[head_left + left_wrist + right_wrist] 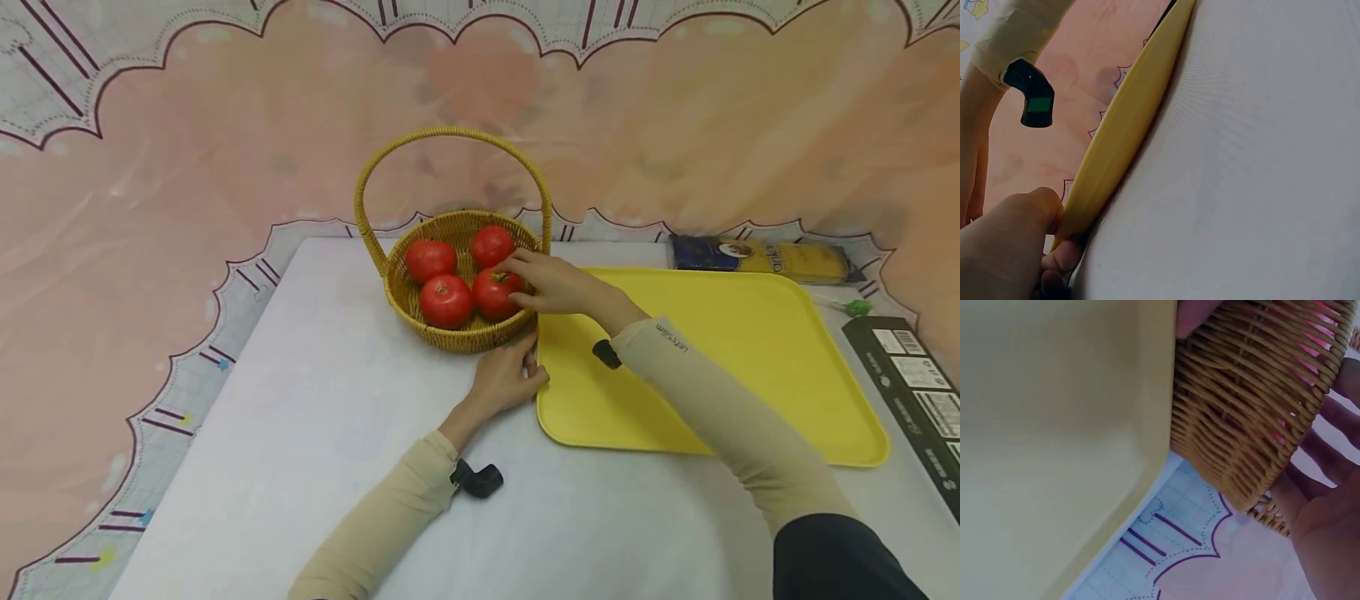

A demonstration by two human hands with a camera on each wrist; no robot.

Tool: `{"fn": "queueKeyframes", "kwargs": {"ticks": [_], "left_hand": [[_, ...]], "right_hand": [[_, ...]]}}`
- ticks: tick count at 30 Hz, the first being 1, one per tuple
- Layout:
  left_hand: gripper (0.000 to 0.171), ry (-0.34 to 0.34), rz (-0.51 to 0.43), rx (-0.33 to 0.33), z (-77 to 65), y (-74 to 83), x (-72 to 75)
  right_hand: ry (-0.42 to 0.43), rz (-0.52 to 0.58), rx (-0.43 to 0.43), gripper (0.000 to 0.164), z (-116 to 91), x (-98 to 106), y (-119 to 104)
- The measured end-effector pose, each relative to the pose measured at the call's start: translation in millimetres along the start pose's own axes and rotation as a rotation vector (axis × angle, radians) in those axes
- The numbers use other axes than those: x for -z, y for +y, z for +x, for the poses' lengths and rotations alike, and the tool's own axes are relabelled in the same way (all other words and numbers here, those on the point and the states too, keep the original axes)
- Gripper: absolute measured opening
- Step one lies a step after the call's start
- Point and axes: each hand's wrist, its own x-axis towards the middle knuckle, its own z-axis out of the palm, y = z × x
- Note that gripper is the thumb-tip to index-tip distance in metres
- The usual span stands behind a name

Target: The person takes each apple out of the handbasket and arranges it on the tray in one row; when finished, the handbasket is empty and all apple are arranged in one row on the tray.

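Note:
In the head view, a yellow wicker basket (468, 340) with a tall handle holds several red tomatoes. My right hand (562, 287) reaches over the basket's right rim, its fingers spread and touching the near right tomato (491, 292). The right wrist view shows these fingers (1329, 456) fairly straight over the wicker rim, the fingertips partly hidden. My left hand (506, 375) is low beside the basket's base, at the left edge of a yellow tray (675, 367). In the left wrist view, its thumb (1044, 203) and curled fingers pinch the tray's rim.
A bag of pasta (765, 258) lies behind the tray. To the tray's right are a dark flat box (911, 400) with white labels and a small green item (857, 307). A white cloth (300, 400) covers the table, and a patterned pinkish sheet (225, 150) surrounds it.

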Motion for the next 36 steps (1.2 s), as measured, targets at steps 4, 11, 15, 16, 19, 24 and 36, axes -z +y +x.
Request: {"fn": "queueKeyframes", "kwargs": {"ticks": [4, 11, 15, 16, 19, 24, 36], "left_hand": [[0.061, 0.004, 0.005, 0.009, -2.4, -3.7, 1.6], [0.062, 0.003, -0.017, 0.017, -4.1, -5.7, 3.8], [0.061, 0.019, -0.022, 0.011, -5.7, -5.6, 2.1], [0.061, 0.02, -0.023, 0.01, -6.7, -5.3, 1.3], [0.061, 0.013, -0.029, 0.009, -10.1, -4.5, -2.3], [0.056, 0.02, -0.04, 0.001, -14.5, -2.4, -5.6], [0.059, 0.022, -0.008, -0.03, -7.1, -2.0, -0.6]], "right_hand": [[-0.051, -0.023, -0.018, 0.05, 11.9, -4.5, -5.3], [-0.14, 0.003, -0.097, 0.062, 28.6, -8.6, -8.8], [-0.139, 0.021, -0.147, 0.065, 31.4, -12.0, -8.7], [-0.138, 0.024, -0.156, 0.065, 31.5, -13.4, -9.0], [-0.142, 0.024, -0.176, 0.065, 29.9, -18.1, -10.2], [-0.137, 0.022, -0.182, 0.063, 27.0, -23.3, -12.6], [0.016, 0.129, -0.142, 0.061, 18.6, -22.7, -4.9]]}}
